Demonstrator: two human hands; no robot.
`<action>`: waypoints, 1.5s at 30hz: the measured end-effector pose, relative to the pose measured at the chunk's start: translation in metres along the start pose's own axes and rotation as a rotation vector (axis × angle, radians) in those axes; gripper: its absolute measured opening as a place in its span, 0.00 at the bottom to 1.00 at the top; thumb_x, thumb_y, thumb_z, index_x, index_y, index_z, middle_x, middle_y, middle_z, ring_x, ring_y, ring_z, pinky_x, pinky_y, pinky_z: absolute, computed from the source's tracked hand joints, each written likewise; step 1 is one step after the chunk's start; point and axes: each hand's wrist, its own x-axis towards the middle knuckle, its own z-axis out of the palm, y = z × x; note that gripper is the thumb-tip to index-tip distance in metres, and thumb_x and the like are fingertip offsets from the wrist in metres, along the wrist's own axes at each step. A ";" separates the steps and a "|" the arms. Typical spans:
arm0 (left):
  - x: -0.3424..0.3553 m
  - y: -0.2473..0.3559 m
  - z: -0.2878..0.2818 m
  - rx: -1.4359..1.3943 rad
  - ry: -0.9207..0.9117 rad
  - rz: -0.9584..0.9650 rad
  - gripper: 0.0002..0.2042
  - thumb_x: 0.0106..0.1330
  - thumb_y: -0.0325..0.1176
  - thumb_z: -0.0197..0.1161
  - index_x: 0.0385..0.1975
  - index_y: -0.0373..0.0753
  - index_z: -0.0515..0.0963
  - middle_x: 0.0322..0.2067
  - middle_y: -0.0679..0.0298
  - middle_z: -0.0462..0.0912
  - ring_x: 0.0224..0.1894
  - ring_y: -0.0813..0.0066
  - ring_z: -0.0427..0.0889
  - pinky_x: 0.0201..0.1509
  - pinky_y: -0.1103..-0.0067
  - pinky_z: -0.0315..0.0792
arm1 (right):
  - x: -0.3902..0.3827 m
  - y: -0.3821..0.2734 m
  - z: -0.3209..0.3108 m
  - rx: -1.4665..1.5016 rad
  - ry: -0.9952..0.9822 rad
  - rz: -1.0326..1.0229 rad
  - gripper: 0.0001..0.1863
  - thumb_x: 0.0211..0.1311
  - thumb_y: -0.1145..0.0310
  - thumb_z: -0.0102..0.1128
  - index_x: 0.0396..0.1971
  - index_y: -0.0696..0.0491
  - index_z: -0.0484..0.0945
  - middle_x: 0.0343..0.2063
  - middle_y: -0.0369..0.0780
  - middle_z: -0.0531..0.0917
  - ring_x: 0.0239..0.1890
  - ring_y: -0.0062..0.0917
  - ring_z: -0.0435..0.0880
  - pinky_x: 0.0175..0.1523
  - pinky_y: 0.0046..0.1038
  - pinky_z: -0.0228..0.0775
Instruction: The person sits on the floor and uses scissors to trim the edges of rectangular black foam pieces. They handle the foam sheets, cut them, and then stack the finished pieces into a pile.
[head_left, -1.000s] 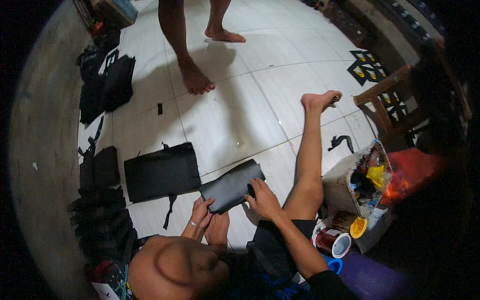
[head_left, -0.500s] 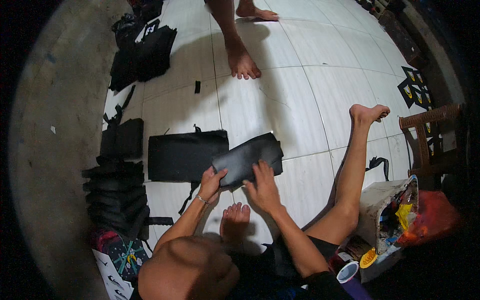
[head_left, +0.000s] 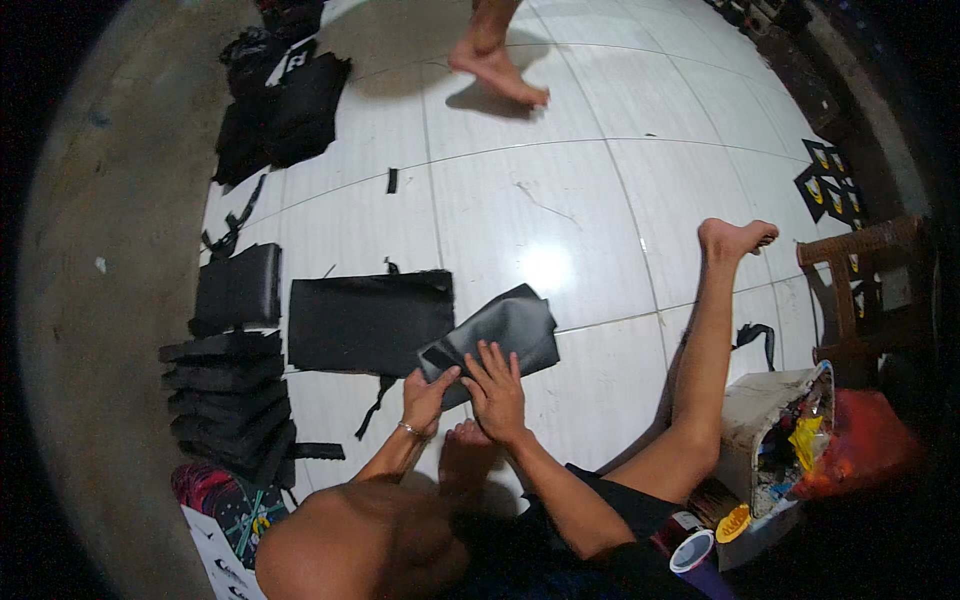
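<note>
A piece of black sheet material, perhaps fabric with a smooth sheen, lies tilted over the floor in front of me. My left hand pinches its near left corner, thumb on top. A small darker patch shows beside that thumb. Flat on the near edge of the sheet rests my right hand, its fingers stretched out. Just to the left lies a larger black rectangular piece, partly overlapped by the sheet; a thin black strap trails from its near edge.
Folded black pieces are stacked along the left. More black material lies at far left. On the right stand a wooden stool and a tipped white bin full of scraps. Another person's foot is on the far floor tiles.
My right hand has slid left and flattened onto the sheet near my left hand. The sheet has tilted and shifted slightly toward me. The other person has stepped farther away.
</note>
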 end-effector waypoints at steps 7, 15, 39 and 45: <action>-0.010 0.012 -0.018 0.096 0.136 0.057 0.14 0.60 0.26 0.65 0.45 0.34 0.74 0.42 0.63 0.80 0.40 0.75 0.78 0.48 0.78 0.71 | 0.052 0.008 -0.109 0.617 0.509 0.817 0.16 0.66 0.63 0.53 0.30 0.63 0.78 0.24 0.35 0.79 0.27 0.20 0.73 0.36 0.27 0.68; -0.013 0.021 -0.011 -0.127 -0.009 -0.094 0.17 0.62 0.23 0.60 0.51 0.35 0.70 0.46 0.62 0.77 0.47 0.73 0.77 0.52 0.76 0.71 | 0.012 0.174 -0.168 0.272 0.333 0.904 0.19 0.65 0.61 0.53 0.40 0.66 0.77 0.30 0.46 0.81 0.35 0.29 0.77 0.45 0.29 0.67; -0.021 0.010 0.010 0.111 0.031 0.154 0.13 0.58 0.24 0.67 0.41 0.32 0.74 0.38 0.63 0.81 0.37 0.78 0.79 0.42 0.81 0.74 | 0.009 -0.024 -0.007 0.472 0.294 0.244 0.10 0.61 0.72 0.55 0.36 0.61 0.82 0.37 0.48 0.84 0.44 0.38 0.83 0.53 0.34 0.70; -0.021 0.011 -0.008 0.128 0.116 0.148 0.14 0.58 0.24 0.66 0.44 0.31 0.73 0.42 0.62 0.80 0.43 0.77 0.77 0.51 0.79 0.69 | 0.030 0.052 -0.085 0.717 0.792 0.786 0.10 0.62 0.69 0.58 0.34 0.61 0.83 0.29 0.36 0.84 0.30 0.20 0.76 0.40 0.25 0.69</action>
